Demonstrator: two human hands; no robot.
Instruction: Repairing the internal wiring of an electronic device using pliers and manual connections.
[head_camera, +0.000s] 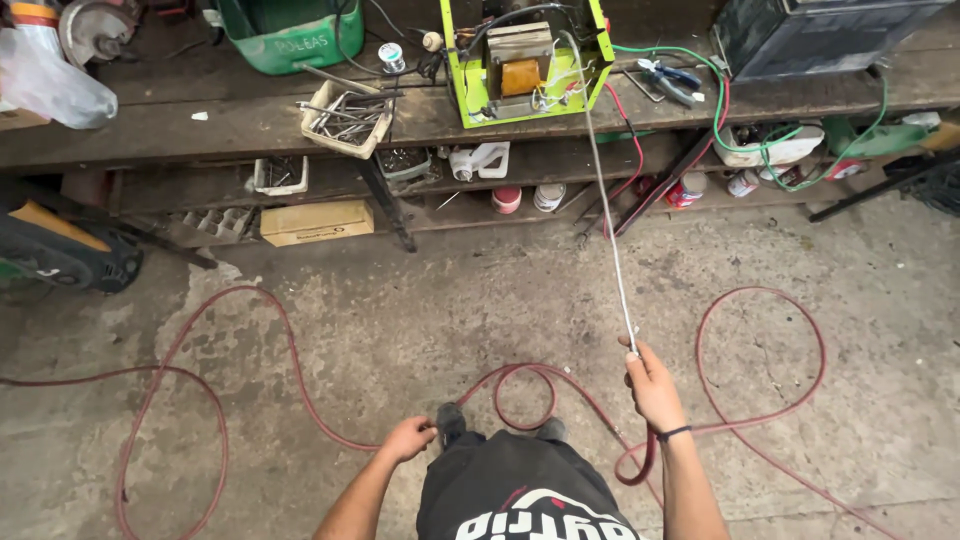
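A: What sits on the bench (250, 125), biggest first?

B: A dark box (810, 35) at the far right, then a green tub (290, 40) at the left; what the tub carries is hidden. Between them stands a lime-green open frame (525, 60) with a wound coil and wires inside. Smaller, a pale tray (345, 118) holds a heap of loose metal rods and nails. On the shelf under the bench, a white tray (280, 175) holds small dark bits I cannot make out, and a flat cardboard box (316, 221) lies closed.

A: And the hands?

B: The right hand (652, 385) is stretched forward, its grip pressed together around the near end of a long thin metal rod (608, 215). The rod runs up and away from the fist to the lime-green frame on the bench. A dark band circles that wrist. The left hand (408, 438) hangs low beside the left knee, fingers curled inward; whether they hold anything I cannot tell.

A: The floor?

B: Stained grey concrete (420, 320). A long red hose (200, 380) lies in wide loops across it, one loop just ahead of the person's shoes, another out to the right of the right arm. A green cable (770, 150) trails over the bench edge at the right.
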